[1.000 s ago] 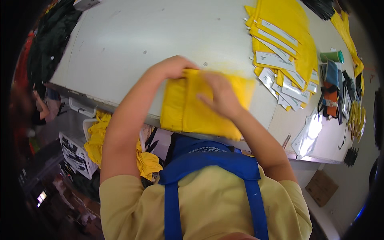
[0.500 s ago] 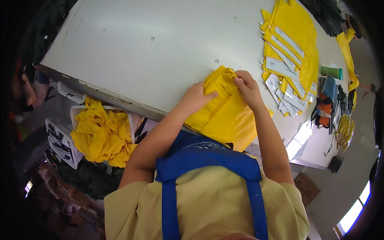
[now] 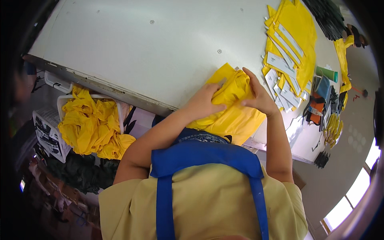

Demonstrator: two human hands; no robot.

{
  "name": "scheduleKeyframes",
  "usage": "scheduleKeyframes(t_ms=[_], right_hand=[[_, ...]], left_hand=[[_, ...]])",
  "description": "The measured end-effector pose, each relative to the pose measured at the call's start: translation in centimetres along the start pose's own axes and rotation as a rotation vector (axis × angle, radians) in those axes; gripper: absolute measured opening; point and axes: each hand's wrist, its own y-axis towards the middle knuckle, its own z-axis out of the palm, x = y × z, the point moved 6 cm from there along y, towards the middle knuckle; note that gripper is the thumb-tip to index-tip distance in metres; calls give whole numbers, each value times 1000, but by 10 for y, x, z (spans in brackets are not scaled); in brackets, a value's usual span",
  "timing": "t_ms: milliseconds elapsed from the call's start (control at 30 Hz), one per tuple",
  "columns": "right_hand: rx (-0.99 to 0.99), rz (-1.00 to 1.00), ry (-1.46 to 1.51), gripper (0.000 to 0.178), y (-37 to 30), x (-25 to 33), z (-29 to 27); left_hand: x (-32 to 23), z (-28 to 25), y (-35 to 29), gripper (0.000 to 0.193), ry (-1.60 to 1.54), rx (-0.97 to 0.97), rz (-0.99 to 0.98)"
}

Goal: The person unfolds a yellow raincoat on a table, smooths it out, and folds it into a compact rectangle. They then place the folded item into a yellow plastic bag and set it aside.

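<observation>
A yellow fabric piece point(image 3: 242, 120) lies at the table's near edge, its upper part bunched into soft folds and its lower part smooth. My left hand point(image 3: 206, 103) presses on the folds from the left, fingers and thumb gripping some of the cloth. A small greyish bit shows by its fingertips; I cannot make out what it is. At the right side of the bunch, my right hand point(image 3: 261, 96) is open, its thumb spread away from the fingers and close to the cloth. The folds partly hide the fingertips of both hands.
The pale table point(image 3: 132, 52) extends ahead. Flat yellow pieces with white labels point(image 3: 294, 44) are stacked at right, near a green cylinder point(image 3: 327, 74) and a blue pouch point(image 3: 322, 87). Left below the edge, a white basket point(image 3: 121, 120) holds crumpled yellow fabric point(image 3: 90, 124).
My right hand has loosened from the cloth's top edge and spread its fingers. The top of the cloth is now more bunched and rounded. The view has shifted slightly.
</observation>
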Motion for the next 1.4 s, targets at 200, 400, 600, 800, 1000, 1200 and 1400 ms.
scheduleKeyframes(t_ms=[200, 400, 600, 800, 1000, 1200, 1400], right_hand=[[-48, 149, 198, 50, 2, -28, -6], [51, 261, -75, 52, 5, -4, -3], [69, 154, 30, 52, -3, -6, -9], [135, 111, 114, 50, -6, 8, -4], [127, 102, 166, 49, -7, 4, -4], [148, 140, 95, 44, -10, 12, -1], [9, 116, 58, 41, -12, -1, -8]], left_hand=[[5, 1, 9, 54, -28, 111, -43], [-4, 4, 0, 54, 3, 121, 93], [15, 5, -3, 33, -843, 345, -373], [13, 11, 23, 26, -510, 683, -501], [13, 19, 38, 25, 174, 798, -188], [-4, 15, 40, 25, 554, 444, 139], [33, 1, 23, 19, -71, 118, -116]])
